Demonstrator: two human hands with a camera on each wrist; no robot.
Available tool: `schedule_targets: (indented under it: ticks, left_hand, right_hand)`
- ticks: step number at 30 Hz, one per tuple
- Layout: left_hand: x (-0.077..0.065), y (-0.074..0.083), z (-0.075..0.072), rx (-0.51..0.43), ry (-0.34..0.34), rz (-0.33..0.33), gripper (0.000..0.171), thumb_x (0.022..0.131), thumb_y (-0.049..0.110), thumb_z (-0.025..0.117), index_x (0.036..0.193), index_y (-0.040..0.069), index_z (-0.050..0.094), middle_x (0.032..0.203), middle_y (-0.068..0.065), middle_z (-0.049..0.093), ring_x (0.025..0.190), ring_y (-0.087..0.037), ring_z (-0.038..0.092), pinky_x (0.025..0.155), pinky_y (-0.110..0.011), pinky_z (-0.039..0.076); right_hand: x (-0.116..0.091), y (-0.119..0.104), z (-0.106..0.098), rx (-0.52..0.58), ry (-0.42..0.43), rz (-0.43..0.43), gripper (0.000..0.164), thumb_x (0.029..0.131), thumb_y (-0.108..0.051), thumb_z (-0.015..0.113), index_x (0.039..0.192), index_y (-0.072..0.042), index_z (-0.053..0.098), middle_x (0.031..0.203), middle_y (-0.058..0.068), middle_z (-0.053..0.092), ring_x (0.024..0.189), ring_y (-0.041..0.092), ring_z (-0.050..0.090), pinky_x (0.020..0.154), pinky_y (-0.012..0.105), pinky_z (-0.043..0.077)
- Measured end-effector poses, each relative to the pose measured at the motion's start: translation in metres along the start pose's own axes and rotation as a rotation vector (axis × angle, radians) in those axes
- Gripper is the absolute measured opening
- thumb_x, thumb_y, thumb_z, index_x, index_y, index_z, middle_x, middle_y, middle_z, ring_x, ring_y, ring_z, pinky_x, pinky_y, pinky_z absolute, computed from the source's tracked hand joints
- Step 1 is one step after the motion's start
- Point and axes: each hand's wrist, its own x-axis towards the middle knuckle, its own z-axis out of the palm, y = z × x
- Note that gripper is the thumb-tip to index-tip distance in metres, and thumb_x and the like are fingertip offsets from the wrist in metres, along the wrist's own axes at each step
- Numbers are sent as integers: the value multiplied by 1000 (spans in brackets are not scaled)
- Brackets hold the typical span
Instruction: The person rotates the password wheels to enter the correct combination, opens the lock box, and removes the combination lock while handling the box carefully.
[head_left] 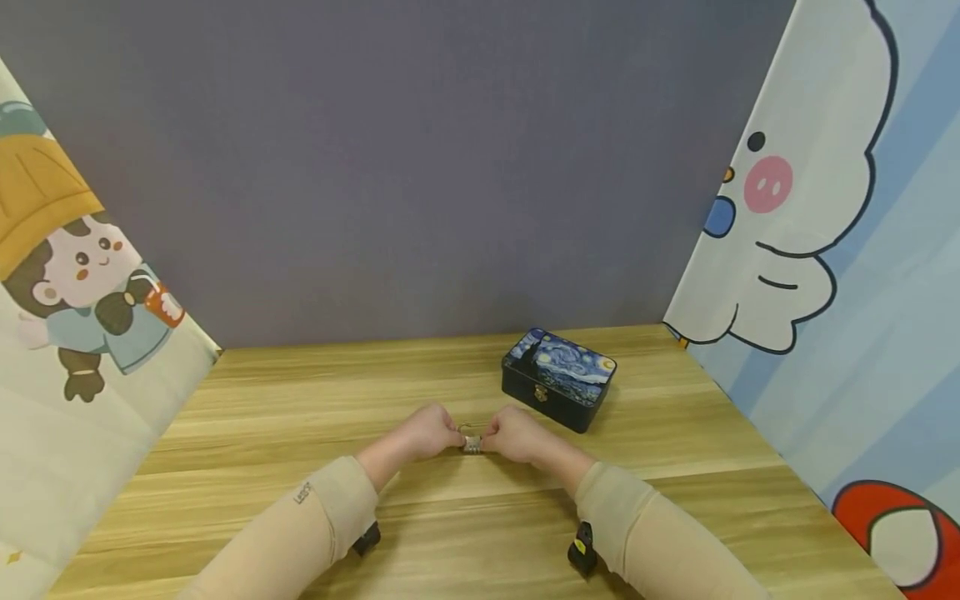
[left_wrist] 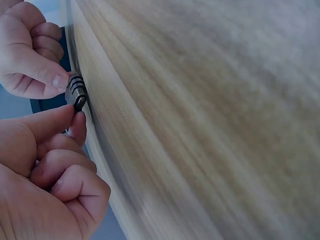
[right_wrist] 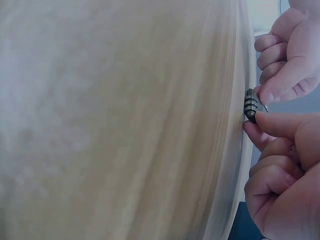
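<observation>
A small metal combination padlock (head_left: pixel 472 444) with ridged number dials is held between both hands, low over the wooden table. My left hand (head_left: pixel 429 431) pinches one end of it between thumb and forefinger, the other fingers curled in. From the opposite end, my right hand (head_left: pixel 515 433) grips it the same way. In the right wrist view, the padlock (right_wrist: pixel 251 103) shows its dark dial rings, and a bit of thin shackle (right_wrist: pixel 266 107) sticks out beside the left thumb. Behind the right hand stands a black box (head_left: pixel 558 379) with a swirling blue night-sky picture on its lid and a brass latch (head_left: pixel 540 393) in front.
The wood-grain table (head_left: pixel 300 392) runs back to a grey wall (head_left: pixel 420 167). Cartoon-printed panels flank it, one on the left (head_left: pixel 97 275) and one on the right (head_left: pixel 817 192). Dark devices sit under both sleeves at the wrists.
</observation>
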Motion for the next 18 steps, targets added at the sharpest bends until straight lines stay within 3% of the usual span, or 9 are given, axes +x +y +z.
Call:
schedule_targets:
  ticks: [8, 18]
  left_hand:
    - [0, -1, 0, 37, -4, -24, 55, 93, 14, 70, 50, 19, 37, 44, 10, 29, 40, -5, 24, 39, -21, 21]
    - [1, -5, -1, 77, -21, -36, 57, 95, 16, 69, 49, 20, 36, 44, 10, 29, 40, -5, 24, 39, -21, 22]
  right_hand:
    - [4, -2, 2, 24, -5, 14, 24, 89, -10, 75, 66, -7, 69, 52, -8, 42, 46, 7, 35, 44, 22, 28]
    - [8, -1, 5, 19, -10, 8, 29, 87, -13, 76, 60, -12, 64, 52, -9, 41, 45, 7, 35, 43, 23, 27]
